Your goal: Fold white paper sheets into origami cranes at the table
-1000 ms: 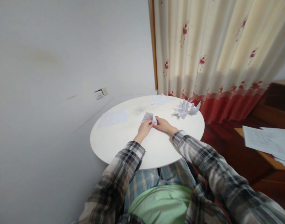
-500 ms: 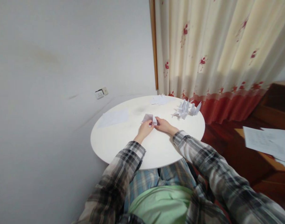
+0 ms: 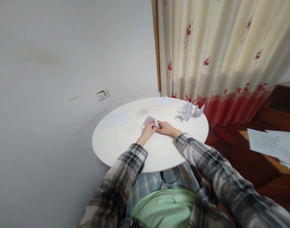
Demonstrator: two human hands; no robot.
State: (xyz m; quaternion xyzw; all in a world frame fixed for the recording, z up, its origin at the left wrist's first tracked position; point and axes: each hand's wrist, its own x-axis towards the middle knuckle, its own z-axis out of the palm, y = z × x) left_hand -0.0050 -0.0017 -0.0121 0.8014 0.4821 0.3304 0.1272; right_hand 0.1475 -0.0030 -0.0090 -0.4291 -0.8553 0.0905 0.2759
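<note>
Near the middle of the round white table, a partly folded piece of white paper is held between both hands. My left hand pinches its near edge, with thumb and fingers closed. From the right, my right hand grips the paper's right side, its fingers curled and partly hidden. The fold right between the fingertips is too small to make out. Several folded paper cranes stand in a cluster beyond my right hand.
Flat white paper lies at the table's left, and more paper pieces at its far edge. A wall with a socket borders the left; a curtain hangs behind. Printed sheets rest on wooden furniture at the right.
The paper has turned and shifted slightly left, its upper flap now leaning more to the left. My fingers have closed nearer together on it; both arms stay almost in place.
</note>
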